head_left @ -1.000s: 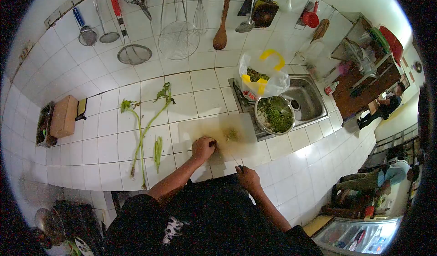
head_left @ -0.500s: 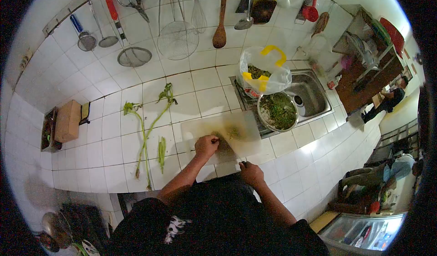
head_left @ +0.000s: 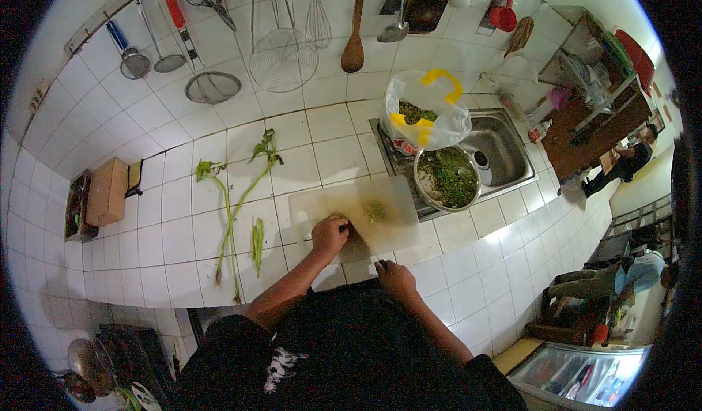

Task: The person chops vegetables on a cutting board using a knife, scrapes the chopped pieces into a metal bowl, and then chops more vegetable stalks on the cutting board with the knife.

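A translucent cutting board (head_left: 402, 224) lies on the white tiled counter, with chopped green bits (head_left: 374, 211) on it. My right hand (head_left: 396, 278) is wrapped round the dark handle of a knife (head_left: 363, 241), whose blade points up and left across the board. At the board's left part, my left hand (head_left: 330, 234) is closed near the blade tip; what its fingers hold is too small to make out. Long green stalks (head_left: 232, 228) with leaves and a short bunch of stems (head_left: 257, 246) lie left of the board.
A metal bowl of chopped greens (head_left: 447, 179) and a plastic bag (head_left: 428, 111) stand by the sink (head_left: 503, 148). A brown box (head_left: 107, 191) is at the far left. Utensils hang on the wall. Two people (head_left: 635, 159) are in the background at right.
My right hand and the knife handle have shifted slightly left and up. My left hand has moved slightly left, still closed. The whole view has shifted a little.
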`<state>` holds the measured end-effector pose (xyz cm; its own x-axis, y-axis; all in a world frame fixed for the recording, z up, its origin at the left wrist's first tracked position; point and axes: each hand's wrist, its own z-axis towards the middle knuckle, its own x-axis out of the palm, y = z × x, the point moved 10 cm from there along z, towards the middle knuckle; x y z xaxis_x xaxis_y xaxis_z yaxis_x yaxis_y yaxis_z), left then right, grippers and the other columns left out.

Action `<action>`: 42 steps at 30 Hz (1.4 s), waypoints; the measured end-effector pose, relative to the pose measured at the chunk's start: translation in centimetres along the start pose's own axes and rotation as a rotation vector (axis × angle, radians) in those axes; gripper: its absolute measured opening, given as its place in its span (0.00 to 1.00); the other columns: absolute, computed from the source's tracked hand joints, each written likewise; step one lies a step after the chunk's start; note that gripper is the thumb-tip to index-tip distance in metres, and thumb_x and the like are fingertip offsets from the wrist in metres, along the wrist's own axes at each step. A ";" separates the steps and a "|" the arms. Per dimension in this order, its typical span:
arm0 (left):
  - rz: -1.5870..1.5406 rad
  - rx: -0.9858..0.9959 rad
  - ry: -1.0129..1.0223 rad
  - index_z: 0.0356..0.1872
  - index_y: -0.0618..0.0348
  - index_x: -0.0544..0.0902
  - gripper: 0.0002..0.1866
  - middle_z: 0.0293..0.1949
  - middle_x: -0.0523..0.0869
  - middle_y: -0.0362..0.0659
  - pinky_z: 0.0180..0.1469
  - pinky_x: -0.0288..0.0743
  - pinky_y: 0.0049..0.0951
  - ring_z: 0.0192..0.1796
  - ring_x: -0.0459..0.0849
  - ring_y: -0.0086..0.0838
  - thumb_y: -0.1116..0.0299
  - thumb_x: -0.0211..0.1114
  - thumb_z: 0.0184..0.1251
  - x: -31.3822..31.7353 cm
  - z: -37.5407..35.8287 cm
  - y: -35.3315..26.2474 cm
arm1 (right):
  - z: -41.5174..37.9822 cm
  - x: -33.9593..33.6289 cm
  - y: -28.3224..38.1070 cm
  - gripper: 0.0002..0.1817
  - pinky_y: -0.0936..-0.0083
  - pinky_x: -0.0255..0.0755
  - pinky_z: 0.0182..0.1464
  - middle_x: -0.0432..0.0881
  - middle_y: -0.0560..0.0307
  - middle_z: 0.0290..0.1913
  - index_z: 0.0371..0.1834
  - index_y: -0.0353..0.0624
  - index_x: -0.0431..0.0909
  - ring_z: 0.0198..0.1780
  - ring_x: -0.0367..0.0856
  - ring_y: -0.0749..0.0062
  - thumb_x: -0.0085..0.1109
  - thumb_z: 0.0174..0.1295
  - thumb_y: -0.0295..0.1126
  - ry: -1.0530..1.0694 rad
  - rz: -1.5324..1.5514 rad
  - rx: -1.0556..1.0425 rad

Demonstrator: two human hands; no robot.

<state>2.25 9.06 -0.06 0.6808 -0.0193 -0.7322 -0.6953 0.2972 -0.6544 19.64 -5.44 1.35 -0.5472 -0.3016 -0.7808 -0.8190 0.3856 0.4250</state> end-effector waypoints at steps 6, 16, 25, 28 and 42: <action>0.076 0.119 0.041 0.35 0.53 0.88 0.10 0.34 0.85 0.44 0.43 0.79 0.42 0.38 0.84 0.43 0.65 0.70 0.51 -0.7 -0.3 -1.7 | 1.8 -1.8 1.1 0.27 0.48 0.74 0.48 0.83 0.33 0.38 0.41 0.37 0.80 0.45 0.82 0.38 0.42 0.71 0.53 -0.013 0.020 -0.011; -0.003 -0.178 0.213 0.37 0.51 0.89 0.12 0.35 0.89 0.47 0.44 0.81 0.41 0.40 0.87 0.43 0.64 0.69 0.48 0.2 1.5 1.5 | 0.0 -0.8 -0.8 0.29 0.48 0.74 0.49 0.83 0.33 0.39 0.42 0.36 0.81 0.46 0.82 0.37 0.41 0.71 0.55 0.069 0.022 0.036; 0.146 -0.219 0.235 0.37 0.49 0.89 0.12 0.36 0.88 0.46 0.46 0.80 0.40 0.43 0.86 0.41 0.65 0.70 0.48 -0.5 0.9 -0.1 | 1.5 -0.6 1.3 0.29 0.49 0.75 0.48 0.84 0.36 0.38 0.42 0.38 0.81 0.44 0.83 0.40 0.41 0.71 0.55 -0.012 -0.007 -0.018; 0.264 0.033 0.184 0.36 0.48 0.89 0.10 0.36 0.85 0.44 0.44 0.79 0.41 0.46 0.83 0.40 0.65 0.69 0.51 -0.7 0.1 -2.2 | 0.8 -0.8 1.2 0.29 0.49 0.76 0.47 0.84 0.36 0.38 0.42 0.39 0.81 0.44 0.83 0.40 0.41 0.71 0.55 -0.031 0.010 -0.032; 0.343 0.235 0.209 0.33 0.54 0.87 0.10 0.44 0.77 0.43 0.48 0.75 0.46 0.54 0.73 0.41 0.64 0.68 0.50 -1.4 -2.4 -3.9 | 0.3 0.4 0.5 0.28 0.49 0.74 0.49 0.84 0.36 0.41 0.43 0.39 0.81 0.47 0.82 0.40 0.43 0.70 0.55 -0.012 0.062 -0.023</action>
<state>3.47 5.68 3.02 0.3431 -0.0668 -0.9369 -0.7847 0.5279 -0.3250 19.11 -5.10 1.12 -0.5948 -0.2675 -0.7581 -0.7876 0.3828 0.4829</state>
